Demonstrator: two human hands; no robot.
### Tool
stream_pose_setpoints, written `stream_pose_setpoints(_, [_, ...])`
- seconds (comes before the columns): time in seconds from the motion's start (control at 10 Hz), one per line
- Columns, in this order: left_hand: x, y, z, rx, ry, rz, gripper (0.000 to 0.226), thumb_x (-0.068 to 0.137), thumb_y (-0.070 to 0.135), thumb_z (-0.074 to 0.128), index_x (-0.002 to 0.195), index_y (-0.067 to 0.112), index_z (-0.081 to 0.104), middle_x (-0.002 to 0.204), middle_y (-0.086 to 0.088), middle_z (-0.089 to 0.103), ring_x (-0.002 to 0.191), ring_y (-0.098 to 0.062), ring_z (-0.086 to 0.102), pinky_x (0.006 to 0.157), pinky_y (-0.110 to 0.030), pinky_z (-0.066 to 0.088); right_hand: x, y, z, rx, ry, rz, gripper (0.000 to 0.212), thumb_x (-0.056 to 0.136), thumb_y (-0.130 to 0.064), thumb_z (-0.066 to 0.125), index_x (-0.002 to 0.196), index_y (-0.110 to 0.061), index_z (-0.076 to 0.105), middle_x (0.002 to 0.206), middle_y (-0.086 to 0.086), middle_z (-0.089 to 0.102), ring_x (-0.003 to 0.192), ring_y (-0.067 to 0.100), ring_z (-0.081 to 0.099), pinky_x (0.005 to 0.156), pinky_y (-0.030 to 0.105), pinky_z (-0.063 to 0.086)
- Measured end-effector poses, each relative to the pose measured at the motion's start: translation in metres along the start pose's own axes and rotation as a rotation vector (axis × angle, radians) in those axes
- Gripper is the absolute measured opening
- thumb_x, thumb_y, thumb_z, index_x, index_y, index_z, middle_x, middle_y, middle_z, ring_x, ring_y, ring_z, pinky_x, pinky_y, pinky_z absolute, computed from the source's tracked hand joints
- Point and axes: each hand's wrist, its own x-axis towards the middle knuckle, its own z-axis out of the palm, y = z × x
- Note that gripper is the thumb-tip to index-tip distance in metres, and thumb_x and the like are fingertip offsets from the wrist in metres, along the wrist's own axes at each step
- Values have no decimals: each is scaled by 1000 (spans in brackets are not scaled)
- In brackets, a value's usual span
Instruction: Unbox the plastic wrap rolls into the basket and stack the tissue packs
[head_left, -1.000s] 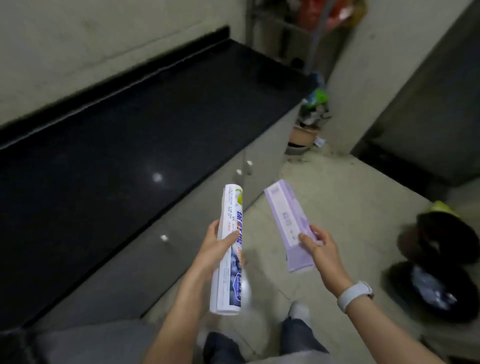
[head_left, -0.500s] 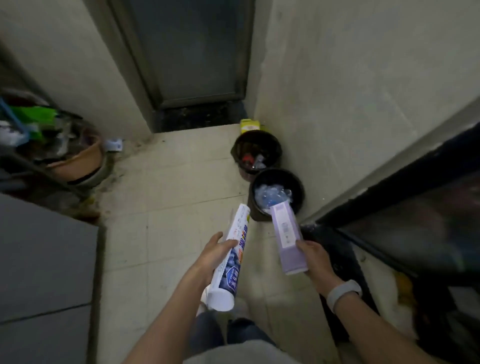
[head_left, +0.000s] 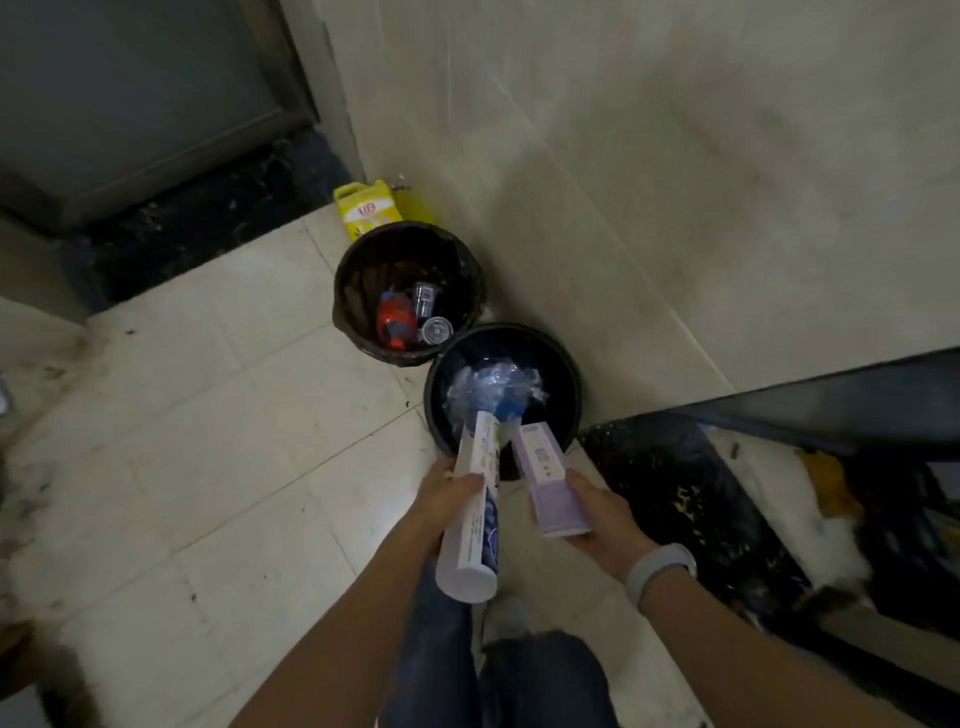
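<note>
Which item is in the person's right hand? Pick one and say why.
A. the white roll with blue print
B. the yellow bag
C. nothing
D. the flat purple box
D: the right hand, the one with the wristband, grips the flat purple box over the near black bin, while the left hand holds the white roll.

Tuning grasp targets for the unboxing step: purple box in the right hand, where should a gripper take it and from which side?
Judging by its pose, grip the lower half of the purple box, across its two long narrow sides, coming from the right as the right hand does. The box is long and slim, and its far end points at the nearer black bin, so a near-end grip probably keeps that end free.
</note>
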Motion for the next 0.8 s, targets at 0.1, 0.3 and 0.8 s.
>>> stream_pose_setpoints(0.1, [88, 3, -1, 139, 19, 2, 48, 88, 15, 53, 133, 8, 37, 117, -15, 55, 92, -29, 60, 73, -35, 51, 76, -11, 28, 91, -5, 80, 44, 88, -30, 56, 118, 2, 53, 124, 24, 56, 108, 37, 54, 100, 52, 43])
stream_pose_setpoints(0.3, [232, -1, 14, 486, 77, 49, 56, 90, 19, 51, 140, 9, 29, 135, -20, 48, 115, -37, 51, 89, -37, 44, 203, -24, 67, 20, 18, 180, 52, 85, -35, 59, 121, 0, 48, 120, 19, 54, 111, 37, 53, 76, 44, 51])
stream_pose_setpoints(0.8, [252, -19, 34, 570, -48, 120, 58, 93, 29, 48, 143, 10, 25, 141, -20, 41, 121, -36, 48, 101, -45, 43, 224, -21, 58, -694, 127, -378, 48, 94, -17, 44, 138, -2, 31, 138, 23, 41, 124, 35, 41, 102, 35, 36])
